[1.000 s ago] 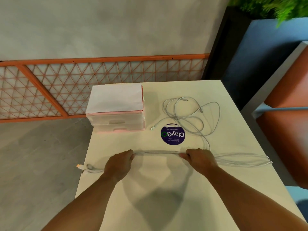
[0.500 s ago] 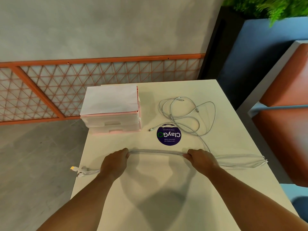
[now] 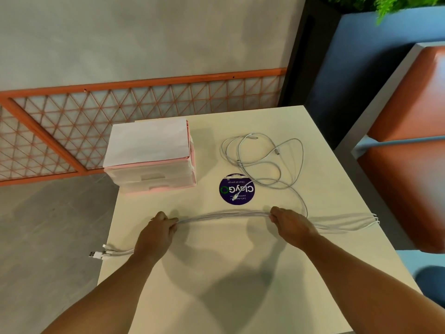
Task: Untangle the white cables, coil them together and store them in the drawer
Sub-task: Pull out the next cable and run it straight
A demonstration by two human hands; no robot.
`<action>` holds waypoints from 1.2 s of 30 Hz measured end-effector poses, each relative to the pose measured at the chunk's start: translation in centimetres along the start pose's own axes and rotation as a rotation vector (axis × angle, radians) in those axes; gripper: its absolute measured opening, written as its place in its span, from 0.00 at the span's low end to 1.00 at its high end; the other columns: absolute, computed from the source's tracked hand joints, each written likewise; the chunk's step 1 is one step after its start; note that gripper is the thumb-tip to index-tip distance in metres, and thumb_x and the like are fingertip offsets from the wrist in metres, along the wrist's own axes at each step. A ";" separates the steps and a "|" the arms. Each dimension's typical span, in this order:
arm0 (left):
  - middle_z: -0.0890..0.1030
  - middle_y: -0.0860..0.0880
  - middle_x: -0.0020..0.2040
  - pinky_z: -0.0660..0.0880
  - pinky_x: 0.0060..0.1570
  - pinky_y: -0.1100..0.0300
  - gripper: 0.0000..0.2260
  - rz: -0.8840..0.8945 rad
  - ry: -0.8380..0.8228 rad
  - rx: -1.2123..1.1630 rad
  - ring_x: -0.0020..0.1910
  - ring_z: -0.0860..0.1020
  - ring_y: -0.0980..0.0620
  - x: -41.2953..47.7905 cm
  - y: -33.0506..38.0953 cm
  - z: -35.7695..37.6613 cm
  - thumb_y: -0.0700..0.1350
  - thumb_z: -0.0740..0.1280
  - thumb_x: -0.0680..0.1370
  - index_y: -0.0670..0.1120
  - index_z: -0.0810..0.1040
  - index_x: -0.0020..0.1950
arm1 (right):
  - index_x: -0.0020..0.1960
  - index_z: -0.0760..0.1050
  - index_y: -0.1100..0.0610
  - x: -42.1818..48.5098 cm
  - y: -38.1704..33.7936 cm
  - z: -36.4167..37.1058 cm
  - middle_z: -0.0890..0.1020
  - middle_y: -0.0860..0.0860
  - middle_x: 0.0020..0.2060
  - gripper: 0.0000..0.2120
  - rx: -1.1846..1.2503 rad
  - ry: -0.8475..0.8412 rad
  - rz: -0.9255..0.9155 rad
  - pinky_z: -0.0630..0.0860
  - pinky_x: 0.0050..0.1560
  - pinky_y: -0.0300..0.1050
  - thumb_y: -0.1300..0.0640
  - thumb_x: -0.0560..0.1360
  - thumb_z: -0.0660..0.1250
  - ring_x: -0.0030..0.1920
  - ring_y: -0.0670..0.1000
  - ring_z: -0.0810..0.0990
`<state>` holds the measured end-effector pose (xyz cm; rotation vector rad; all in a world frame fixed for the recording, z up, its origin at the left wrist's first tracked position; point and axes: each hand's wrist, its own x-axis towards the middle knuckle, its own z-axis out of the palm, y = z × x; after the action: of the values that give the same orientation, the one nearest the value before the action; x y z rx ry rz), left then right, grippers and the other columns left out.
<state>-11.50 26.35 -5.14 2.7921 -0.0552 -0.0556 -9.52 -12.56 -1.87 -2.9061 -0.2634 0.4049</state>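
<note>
White cables (image 3: 224, 214) gathered into one bundle, held in a shallow arch just above the near middle of the desk (image 3: 240, 297). Left hand (image 3: 157, 233) curled round one end of the span, right hand (image 3: 291, 224) curled round the other, knuckles of both up. Past the left hand, plug ends (image 3: 97, 254) sticking out over the desk's left edge; past the right hand, long loops (image 3: 356, 222) lying flat and reaching the right edge. Farther back on the right, a loose tangle (image 3: 262, 160) of more white cable, one strand running down towards the right hand, one connector tip resting on a round purple sticker (image 3: 231, 183). At back left, well apart from the bundle, a pink drawer unit (image 3: 154, 179), both drawers looking closed, white paper (image 3: 147, 141) on top
</note>
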 end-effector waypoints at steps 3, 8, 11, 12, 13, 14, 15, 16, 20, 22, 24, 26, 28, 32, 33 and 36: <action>0.78 0.49 0.37 0.74 0.35 0.56 0.06 0.107 0.018 0.250 0.39 0.77 0.44 0.5 0.0 -0.3 0.51 0.70 0.75 0.51 0.85 0.47 | 0.59 0.73 0.55 0.0 0.1 -0.2 0.82 0.53 0.51 0.14 -0.018 0.028 -0.035 0.75 0.48 0.51 0.49 0.85 0.52 0.51 0.56 0.80; 0.80 0.51 0.50 0.75 0.47 0.52 0.22 0.150 -0.128 0.377 0.48 0.78 0.46 2.7 2.7 -1.7 0.64 0.64 0.72 0.52 0.81 0.58 | 0.58 0.73 0.54 0.2 0.5 -0.6 0.82 0.53 0.49 0.14 0.005 0.049 -0.067 0.77 0.48 0.53 0.49 0.84 0.53 0.48 0.56 0.80; 0.77 0.51 0.58 0.76 0.53 0.51 0.31 0.329 -0.181 0.169 0.55 0.77 0.47 4.4 6.4 -1.7 0.67 0.57 0.73 0.50 0.76 0.68 | 0.58 0.73 0.55 0.3 0.7 -0.9 0.82 0.54 0.49 0.14 0.012 0.045 -0.099 0.76 0.48 0.52 0.49 0.84 0.52 0.50 0.57 0.80; 0.77 0.51 0.59 0.75 0.54 0.52 0.31 0.402 -0.195 0.112 0.56 0.76 0.48 5.0 8.0 -1.6 0.67 0.55 0.74 0.50 0.75 0.69 | 0.58 0.73 0.55 0.3 0.7 -1.0 0.82 0.54 0.49 0.14 0.012 0.043 -0.111 0.76 0.48 0.52 0.49 0.84 0.52 0.50 0.57 0.80; 0.77 0.51 0.59 0.75 0.55 0.52 0.30 0.473 -0.196 0.073 0.57 0.76 0.48 5.6 9.9 -1.3 0.66 0.54 0.76 0.49 0.75 0.69 | 0.58 0.73 0.55 0.3 0.9 -1.1 0.82 0.54 0.49 0.14 0.012 0.043 -0.119 0.76 0.48 0.52 0.49 0.85 0.52 0.50 0.57 0.80; 0.77 0.50 0.60 0.76 0.55 0.52 0.29 0.534 -0.190 0.039 0.57 0.77 0.48 6.1 11.9 -0.9 0.65 0.55 0.77 0.48 0.75 0.68 | 0.58 0.73 0.54 0.3 1.0 -1.2 0.82 0.54 0.49 0.14 0.013 0.042 -0.124 0.76 0.48 0.52 0.49 0.84 0.53 0.51 0.57 0.80; 0.78 0.49 0.60 0.76 0.56 0.53 0.27 0.578 -0.192 0.009 0.58 0.77 0.49 6.5 13.8 -0.5 0.63 0.55 0.78 0.47 0.75 0.68 | 0.58 0.74 0.54 0.3 1.0 -1.3 0.82 0.54 0.50 0.14 0.017 0.039 -0.128 0.76 0.48 0.52 0.49 0.84 0.53 0.51 0.57 0.80; 0.78 0.49 0.61 0.75 0.57 0.53 0.26 0.613 -0.209 -0.012 0.59 0.76 0.49 6.9 15.7 -0.1 0.61 0.56 0.79 0.46 0.75 0.69 | 0.57 0.74 0.55 0.3 1.1 -1.5 0.82 0.54 0.50 0.14 0.027 0.035 -0.130 0.76 0.48 0.52 0.49 0.85 0.53 0.51 0.57 0.79; 0.79 0.49 0.60 0.73 0.58 0.53 0.18 0.623 -0.384 -0.069 0.59 0.76 0.50 7.6 20.9 1.7 0.54 0.57 0.84 0.46 0.75 0.67 | 0.58 0.74 0.56 0.4 1.1 -2.0 0.82 0.55 0.51 0.14 0.103 0.016 -0.134 0.74 0.49 0.52 0.50 0.85 0.53 0.52 0.57 0.79; 0.79 0.49 0.53 0.74 0.53 0.51 0.16 0.556 -0.482 -0.086 0.52 0.78 0.48 7.6 22.2 2.1 0.54 0.54 0.85 0.47 0.77 0.59 | 0.57 0.74 0.56 0.2 1.7 -2.1 0.81 0.55 0.51 0.14 0.133 0.021 -0.126 0.73 0.49 0.52 0.50 0.85 0.53 0.52 0.57 0.79; 0.78 0.51 0.47 0.73 0.47 0.51 0.14 0.487 -0.513 -0.123 0.46 0.77 0.50 7.5 22.3 2.4 0.53 0.53 0.85 0.47 0.75 0.53 | 0.55 0.74 0.57 0.3 1.9 -2.2 0.81 0.55 0.50 0.14 0.139 0.020 -0.135 0.74 0.48 0.52 0.50 0.85 0.53 0.51 0.57 0.79; 0.78 0.52 0.45 0.70 0.43 0.54 0.11 0.473 -0.466 -0.110 0.44 0.76 0.49 7.3 22.3 2.8 0.51 0.54 0.85 0.48 0.74 0.51 | 0.56 0.74 0.57 0.4 2.2 -2.3 0.81 0.55 0.50 0.14 0.150 0.023 -0.145 0.75 0.48 0.52 0.50 0.85 0.53 0.51 0.57 0.79; 0.79 0.52 0.44 0.67 0.39 0.55 0.10 0.480 -0.408 -0.055 0.42 0.77 0.48 7.1 22.4 2.9 0.49 0.55 0.85 0.49 0.73 0.50 | 0.58 0.74 0.56 0.4 2.6 -2.4 0.81 0.54 0.51 0.14 0.146 0.022 -0.162 0.75 0.49 0.51 0.50 0.85 0.53 0.52 0.56 0.78; 0.74 0.53 0.37 0.65 0.35 0.54 0.09 0.475 -0.346 0.014 0.36 0.73 0.48 6.7 22.9 2.6 0.49 0.55 0.85 0.51 0.68 0.46 | 0.61 0.71 0.54 -0.3 4.5 -2.8 0.81 0.53 0.53 0.15 0.033 0.030 -0.156 0.73 0.47 0.50 0.48 0.85 0.51 0.54 0.57 0.80; 0.74 0.53 0.37 0.67 0.35 0.53 0.09 0.469 -0.333 0.026 0.36 0.74 0.47 6.7 23.0 2.6 0.49 0.55 0.85 0.50 0.69 0.47 | 0.60 0.72 0.53 -0.5 5.1 -2.9 0.81 0.52 0.53 0.16 -0.024 0.037 -0.139 0.72 0.46 0.49 0.46 0.85 0.50 0.54 0.57 0.80; 0.79 0.49 0.39 0.72 0.36 0.50 0.09 0.439 -0.310 0.022 0.39 0.78 0.43 6.4 23.1 2.6 0.47 0.55 0.84 0.48 0.72 0.50 | 0.56 0.75 0.50 -1.3 7.0 -3.5 0.83 0.50 0.50 0.24 -0.170 0.052 -0.050 0.71 0.44 0.48 0.36 0.82 0.47 0.52 0.56 0.82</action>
<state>-5.90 3.48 0.14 2.6997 -0.7401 -0.3767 -8.69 -20.12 0.23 -3.0631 -0.3795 0.3123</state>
